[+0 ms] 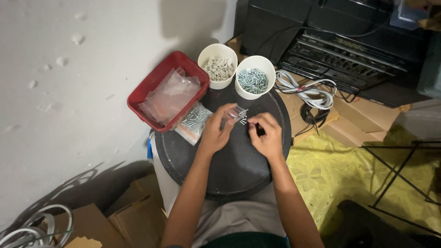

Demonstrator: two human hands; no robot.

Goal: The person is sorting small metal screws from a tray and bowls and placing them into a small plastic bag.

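Round black table (229, 170): left hand (215, 132) closed around a small clear plastic bag (234, 113), mid-table. Right hand (265, 133) just beside, fingertips pinched over loose screws (242, 120). Far edge crowded: cup of white anchors (217, 69), cup of screws (253, 81), red tray (151, 87) overhanging left. Near half open.

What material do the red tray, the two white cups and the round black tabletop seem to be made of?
Red tray: probably plastic, smooth with a slight sheen and rounded rim. White cups: likely plastic or paper, matte with thin walls; I cannot tell which. Round tabletop: dark, dull, slightly scuffed, perhaps metal or plastic.
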